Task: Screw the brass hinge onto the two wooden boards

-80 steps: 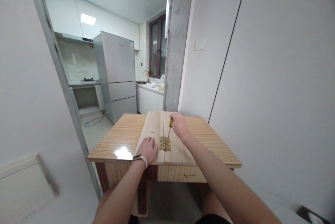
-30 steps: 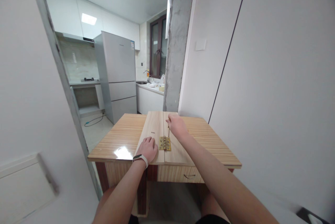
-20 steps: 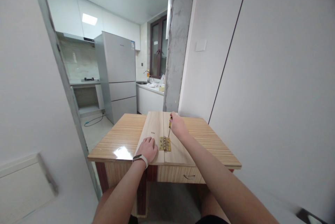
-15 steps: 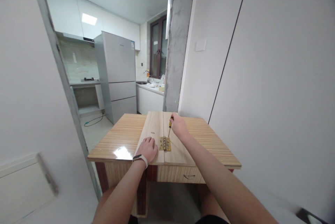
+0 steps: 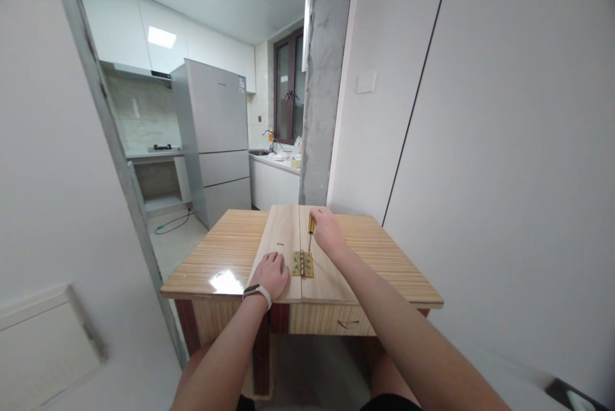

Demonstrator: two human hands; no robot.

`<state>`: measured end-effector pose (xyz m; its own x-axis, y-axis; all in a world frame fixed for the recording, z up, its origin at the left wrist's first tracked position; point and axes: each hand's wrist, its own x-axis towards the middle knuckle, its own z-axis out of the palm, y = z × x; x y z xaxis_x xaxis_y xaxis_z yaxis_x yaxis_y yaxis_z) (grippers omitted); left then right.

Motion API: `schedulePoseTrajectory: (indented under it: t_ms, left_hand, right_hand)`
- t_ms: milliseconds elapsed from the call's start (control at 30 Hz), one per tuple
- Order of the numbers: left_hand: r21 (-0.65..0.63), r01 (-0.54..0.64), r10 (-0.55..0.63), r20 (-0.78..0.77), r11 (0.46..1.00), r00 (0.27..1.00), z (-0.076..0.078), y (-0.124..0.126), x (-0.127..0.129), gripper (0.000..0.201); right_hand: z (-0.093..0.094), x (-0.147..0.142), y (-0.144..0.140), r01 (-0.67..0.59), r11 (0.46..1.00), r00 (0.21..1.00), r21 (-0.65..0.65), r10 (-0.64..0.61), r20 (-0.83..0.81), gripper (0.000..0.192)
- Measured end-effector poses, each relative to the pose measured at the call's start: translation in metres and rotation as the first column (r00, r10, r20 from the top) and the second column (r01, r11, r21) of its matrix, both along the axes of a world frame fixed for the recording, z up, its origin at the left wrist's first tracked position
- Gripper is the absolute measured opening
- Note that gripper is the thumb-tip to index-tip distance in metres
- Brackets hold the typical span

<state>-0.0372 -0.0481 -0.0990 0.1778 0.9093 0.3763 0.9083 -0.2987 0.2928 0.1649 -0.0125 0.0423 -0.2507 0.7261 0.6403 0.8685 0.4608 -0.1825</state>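
Left hand (image 5: 271,273) flat, palm down, fingers curled; right hand (image 5: 326,230) fisted, forearm outstretched.

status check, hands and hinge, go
Right hand shut on screwdriver, tip at brass hinge. Left hand flat on board. Nothing blocking.

My right hand (image 5: 325,230) grips yellow-handled screwdriver (image 5: 311,232), tip down on brass hinge (image 5: 302,264). My left hand (image 5: 271,273) presses flat on left board (image 5: 278,238), just beside hinge. Table (image 5: 225,251) beneath.
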Motion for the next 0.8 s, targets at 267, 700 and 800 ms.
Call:
schedulePoseTrajectory:
  t_ms: [267, 700, 800]
  left_hand:
    - [-0.005, 0.006, -0.006, -0.012, 1.000, 1.000, 0.001, -0.001, 0.001, 0.038]
    - [-0.007, -0.008, 0.008, -0.025, 1.000, 1.000, -0.002, 0.001, 0.000, 0.041]
    - [-0.009, 0.002, -0.002, -0.007, 1.000, 1.000, -0.003, 0.001, 0.000, 0.041]
  right_hand:
    - [0.006, -0.006, -0.007, 0.055, 0.998, 0.997, 0.002, -0.055, 0.053, 0.020]
    - [0.000, -0.001, 0.004, 0.107, 0.994, 0.993, -0.025, -0.105, 0.061, 0.012]
    - [-0.003, 0.000, 0.006, 0.108, 0.993, 0.994, -0.050, -0.106, 0.030, 0.015]
